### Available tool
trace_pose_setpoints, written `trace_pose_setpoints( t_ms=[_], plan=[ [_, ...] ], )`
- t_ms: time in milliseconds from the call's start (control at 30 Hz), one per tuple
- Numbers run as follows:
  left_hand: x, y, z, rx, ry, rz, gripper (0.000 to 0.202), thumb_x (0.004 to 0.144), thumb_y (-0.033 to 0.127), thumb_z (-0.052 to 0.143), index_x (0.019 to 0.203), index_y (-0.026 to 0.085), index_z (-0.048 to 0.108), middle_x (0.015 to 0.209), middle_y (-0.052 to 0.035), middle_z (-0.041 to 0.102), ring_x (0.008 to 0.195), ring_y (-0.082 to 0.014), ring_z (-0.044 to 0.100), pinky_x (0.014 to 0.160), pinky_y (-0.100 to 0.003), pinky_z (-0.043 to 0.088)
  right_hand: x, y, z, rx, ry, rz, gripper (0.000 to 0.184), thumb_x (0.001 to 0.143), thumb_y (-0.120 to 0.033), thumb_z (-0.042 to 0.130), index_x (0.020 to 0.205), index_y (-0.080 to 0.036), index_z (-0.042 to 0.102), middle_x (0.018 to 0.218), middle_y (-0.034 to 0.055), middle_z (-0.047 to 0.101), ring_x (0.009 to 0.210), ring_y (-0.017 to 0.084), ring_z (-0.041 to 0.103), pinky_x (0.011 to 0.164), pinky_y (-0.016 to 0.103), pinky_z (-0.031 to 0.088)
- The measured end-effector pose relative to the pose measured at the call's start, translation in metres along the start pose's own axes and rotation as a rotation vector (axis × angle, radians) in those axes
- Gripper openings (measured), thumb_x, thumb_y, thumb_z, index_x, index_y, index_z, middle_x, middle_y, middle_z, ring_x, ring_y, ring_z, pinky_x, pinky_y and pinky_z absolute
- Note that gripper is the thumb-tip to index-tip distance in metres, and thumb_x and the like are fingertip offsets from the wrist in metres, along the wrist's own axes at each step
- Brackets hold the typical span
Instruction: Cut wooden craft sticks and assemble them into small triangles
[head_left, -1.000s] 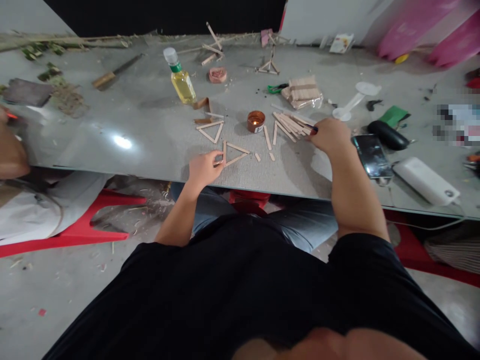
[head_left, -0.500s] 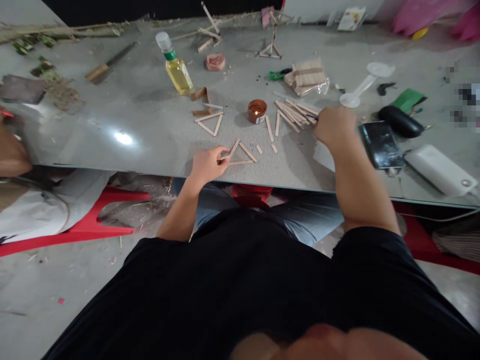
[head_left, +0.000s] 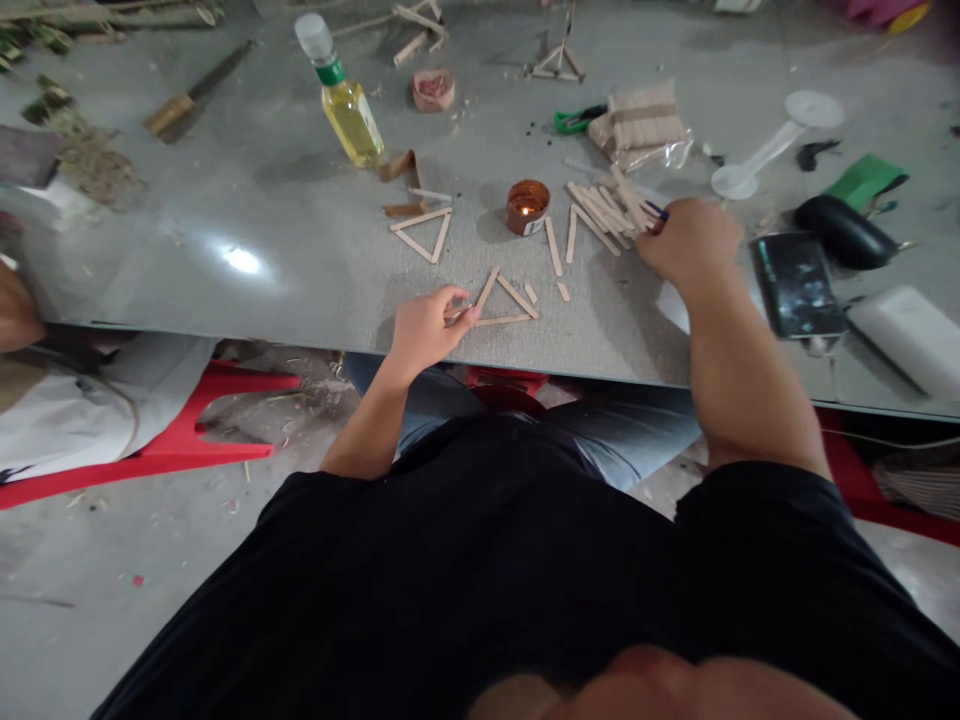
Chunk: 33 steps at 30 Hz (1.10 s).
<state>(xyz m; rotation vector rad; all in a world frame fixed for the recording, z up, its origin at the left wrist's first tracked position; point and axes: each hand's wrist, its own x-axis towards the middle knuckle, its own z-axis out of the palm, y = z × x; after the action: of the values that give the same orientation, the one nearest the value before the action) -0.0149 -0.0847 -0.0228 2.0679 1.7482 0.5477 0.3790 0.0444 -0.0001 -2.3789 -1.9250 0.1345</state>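
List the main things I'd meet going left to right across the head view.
Wooden-handled knife → bottle of yellow liquid → left hand → nearer stick triangle → stick pile → right hand → phone → white device.

No readable text, bottle label (head_left: 368, 117) illegible

The left hand (head_left: 429, 330), at the bench's (head_left: 300, 285) near edge, covers one corner of the stick triangle (head_left: 517, 297), so I can't tell whether it pinches it. Only the tip of a dark blue thing (head_left: 657, 212) pokes out past the right hand (head_left: 694, 245); it's too small for me to identify. The label on the candle (head_left: 528, 208) is too small to read. Toward the bench's far edge, my view cuts off the stick stand's (head_left: 560, 55) top and most of something pink (head_left: 870, 10).
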Motion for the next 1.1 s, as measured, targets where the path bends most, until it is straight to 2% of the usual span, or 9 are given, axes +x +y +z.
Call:
trace_pose_setpoints(
  t_ms=[233, 333, 400, 500, 633, 733, 833, 933, 1100],
  plan=[
    [0.002, -0.007, -0.008, -0.13, -0.014, 0.039, 0.038, 0.105, 0.057, 0.057, 0.118, 0.024, 0.071, 0.073, 0.0019, 0.059, 0.069, -0.0134, 0.058, 0.07, -0.029, 0.045, -0.01, -0.001, -0.023, 0.083, 0.146, 0.045, 0.046, 0.101, -0.033, 0.057, 0.12, 0.005, 0.075, 0.116, 0.0336, 0.071, 0.103, 0.019, 0.064, 0.081, 0.045, 0.031],
    [0.02, -0.008, -0.02, -0.175, -0.088, 0.078, 0.032, 0.102, 0.052, 0.064, 0.092, 0.022, 0.065, 0.071, 0.0025, 0.056, 0.063, -0.0111, 0.05, 0.065, -0.029, 0.04, -0.03, -0.018, -0.034, 0.167, 0.156, -0.041, 0.037, 0.101, -0.032, 0.055, 0.107, -0.002, 0.075, 0.1, 0.0218, 0.072, 0.081, 0.011, 0.054, 0.075, 0.041, 0.03],
    [0.04, -0.008, -0.029, -0.177, -0.151, 0.13, 0.047, 0.1, 0.053, 0.066, 0.07, 0.021, 0.049, 0.063, 0.0032, 0.045, 0.059, -0.0102, 0.041, 0.064, -0.03, 0.037, -0.052, -0.04, -0.033, 0.27, 0.088, -0.152, 0.029, 0.1, -0.033, 0.056, 0.1, -0.009, 0.073, 0.083, 0.0108, 0.068, 0.069, 0.009, 0.045, 0.067, 0.035, 0.031],
    [0.081, -0.009, -0.038, -0.183, -0.21, 0.295, 0.053, 0.096, 0.046, 0.072, 0.065, 0.021, 0.037, 0.059, 0.0054, 0.031, 0.056, -0.009, 0.031, 0.064, -0.031, 0.034, -0.089, -0.078, -0.021, 0.367, 0.01, -0.297, 0.019, 0.092, -0.032, 0.064, 0.08, -0.018, 0.066, 0.068, 0.0028, 0.059, 0.062, 0.01, 0.042, 0.061, 0.031, 0.032],
    [0.131, -0.009, -0.035, -0.368, -0.32, 0.442, 0.024, 0.09, 0.039, 0.081, 0.098, 0.024, 0.066, 0.07, 0.0037, 0.053, 0.062, -0.01, 0.046, 0.065, -0.028, 0.04, -0.12, -0.107, -0.004, 0.422, -0.05, -0.433, 0.013, 0.082, -0.03, 0.069, 0.074, -0.022, 0.062, 0.064, 0.0001, 0.062, 0.056, 0.013, 0.049, 0.059, 0.031, 0.036],
    [0.148, -0.011, -0.025, -0.374, -0.338, 0.477, 0.032, 0.09, 0.04, 0.081, 0.117, 0.023, 0.073, 0.082, -0.0009, 0.069, 0.067, -0.0107, 0.056, 0.069, -0.027, 0.046, -0.128, -0.106, 0.005, 0.407, -0.013, -0.465, 0.011, 0.078, -0.032, 0.069, 0.076, -0.023, 0.063, 0.061, -0.0006, 0.063, 0.055, 0.015, 0.055, 0.057, 0.031, 0.037],
    [0.146, -0.017, -0.015, -0.315, -0.346, 0.545, 0.027, 0.096, 0.035, 0.07, 0.12, 0.024, 0.075, 0.101, -0.0042, 0.08, 0.081, -0.014, 0.071, 0.076, -0.027, 0.054, -0.132, -0.096, 0.011, 0.392, 0.01, -0.51, 0.01, 0.076, -0.032, 0.069, 0.077, -0.023, 0.063, 0.061, -0.001, 0.065, 0.055, 0.017, 0.06, 0.056, 0.032, 0.039],
    [0.138, -0.02, -0.012, -0.208, -0.309, 0.681, 0.033, 0.094, 0.017, 0.052, 0.111, 0.026, 0.079, 0.103, -0.0012, 0.083, 0.093, -0.0171, 0.078, 0.081, -0.03, 0.055, -0.137, -0.087, 0.012, 0.406, 0.003, -0.58, 0.011, 0.078, -0.032, 0.07, 0.081, -0.024, 0.063, 0.059, -0.0025, 0.064, 0.054, 0.017, 0.062, 0.054, 0.033, 0.042],
    [0.133, -0.016, -0.015, -0.091, -0.296, 0.652, 0.039, 0.095, 0.013, 0.043, 0.11, 0.025, 0.078, 0.101, -0.0013, 0.082, 0.089, -0.0176, 0.077, 0.074, -0.031, 0.053, -0.144, -0.083, 0.008, 0.484, -0.01, -0.71, 0.009, 0.088, -0.025, 0.069, 0.088, -0.025, 0.061, 0.078, -0.0034, 0.076, 0.06, 0.014, 0.069, 0.055, 0.032, 0.051]
  ],
)
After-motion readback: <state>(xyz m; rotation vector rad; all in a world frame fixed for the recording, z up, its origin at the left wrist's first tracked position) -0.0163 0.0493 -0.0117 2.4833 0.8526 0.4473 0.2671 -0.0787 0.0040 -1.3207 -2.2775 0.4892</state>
